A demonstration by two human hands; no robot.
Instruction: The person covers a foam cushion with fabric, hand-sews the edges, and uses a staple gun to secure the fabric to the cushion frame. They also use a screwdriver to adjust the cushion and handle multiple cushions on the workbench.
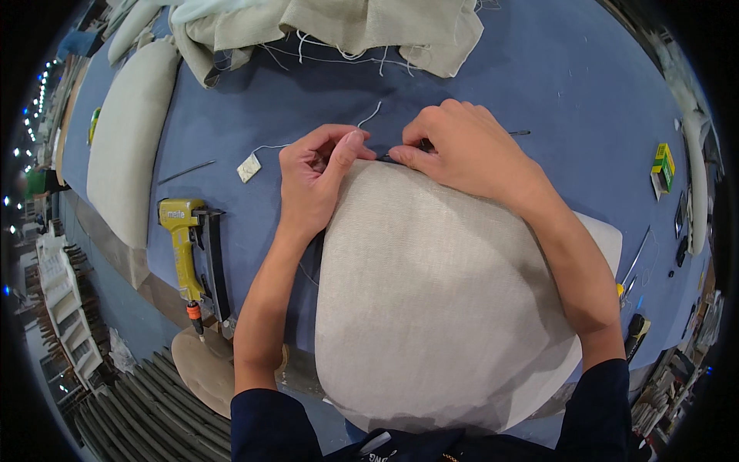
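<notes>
Blue table (546, 100) w/ beige cushion (431, 285) at near side, lying bodyward of both hands, far edge approx. L–R by them, long axis hard to tell; beige cloth (369, 31) beyond, padded panel (135, 138) off to L. R hand (466, 146) curled at that edge, its forearm (570, 239) crossing cushion's R side, L hand (312, 165) bent pinch-like by far L corner, both abt equally near; can't tell what either grips. Also staple gun (183, 239) L & nearer body, box (663, 168) far R, white tag (249, 168) just L of L hand, thread (372, 115) end loose btwn hands.
</notes>
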